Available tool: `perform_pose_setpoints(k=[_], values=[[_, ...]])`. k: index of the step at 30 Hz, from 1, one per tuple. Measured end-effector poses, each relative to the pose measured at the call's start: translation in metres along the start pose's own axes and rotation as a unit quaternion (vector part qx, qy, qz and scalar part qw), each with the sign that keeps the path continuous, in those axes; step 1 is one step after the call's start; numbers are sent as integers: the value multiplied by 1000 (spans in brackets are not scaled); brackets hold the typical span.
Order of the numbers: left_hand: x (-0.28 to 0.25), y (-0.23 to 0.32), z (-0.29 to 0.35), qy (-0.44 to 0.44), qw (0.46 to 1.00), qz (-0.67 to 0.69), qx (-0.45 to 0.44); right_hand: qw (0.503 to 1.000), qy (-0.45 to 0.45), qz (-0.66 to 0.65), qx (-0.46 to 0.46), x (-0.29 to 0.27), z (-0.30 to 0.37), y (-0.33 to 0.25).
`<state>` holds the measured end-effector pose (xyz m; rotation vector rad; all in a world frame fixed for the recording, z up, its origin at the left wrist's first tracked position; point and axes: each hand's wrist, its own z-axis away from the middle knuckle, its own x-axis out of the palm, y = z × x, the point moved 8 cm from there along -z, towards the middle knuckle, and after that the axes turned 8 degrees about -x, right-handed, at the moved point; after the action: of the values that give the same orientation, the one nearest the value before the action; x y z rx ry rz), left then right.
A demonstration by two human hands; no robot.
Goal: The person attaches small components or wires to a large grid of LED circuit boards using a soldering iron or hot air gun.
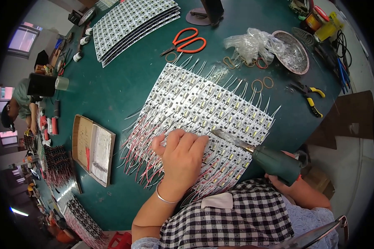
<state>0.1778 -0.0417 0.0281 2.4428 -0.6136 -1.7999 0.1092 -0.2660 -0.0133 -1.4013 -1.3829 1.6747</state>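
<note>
A white panel of small circuit boards [183, 95] lies on the green table in front of me. Rows of small components cover it, and thin white and red wires stick out along its edges. My left hand [180, 157] rests over the panel's middle with its fingers curled closed; whatever they pinch is hidden. At the right, my right hand [280, 182] is wrapped round the dark green handle of a soldering iron [276, 164], which covers most of that hand. The iron's metal tip points left, over the panel close to my left fingers.
Behind the panel lie orange-handled scissors [190, 40], rubber bands [257, 86], a clear plastic bag [249, 45] and a round metal dish [306, 62]. Yellow-black pliers [313, 99] are at the right. An open box of white wires [100, 155] and stacked panels [133, 25] stand left; another person [23, 99] sits farther left.
</note>
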Motion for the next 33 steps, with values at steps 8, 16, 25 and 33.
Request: perform_pose_setpoints(k=[8, 16, 25, 33], values=[[3, -3, -1, -13, 1000, 10, 0, 998, -37, 36, -37, 4, -13, -11], [4, -2, -1, -24, 1000, -1, 6, 985, -78, 125, -91, 4, -7, -15], [5, -2, -3, -36, 999, -7, 3, 998, -9, -31, 57, 4, 10, 14], [1, -3, -5, -14, 1000, 10, -6, 981, -106, 133, -94, 4, -5, -13]])
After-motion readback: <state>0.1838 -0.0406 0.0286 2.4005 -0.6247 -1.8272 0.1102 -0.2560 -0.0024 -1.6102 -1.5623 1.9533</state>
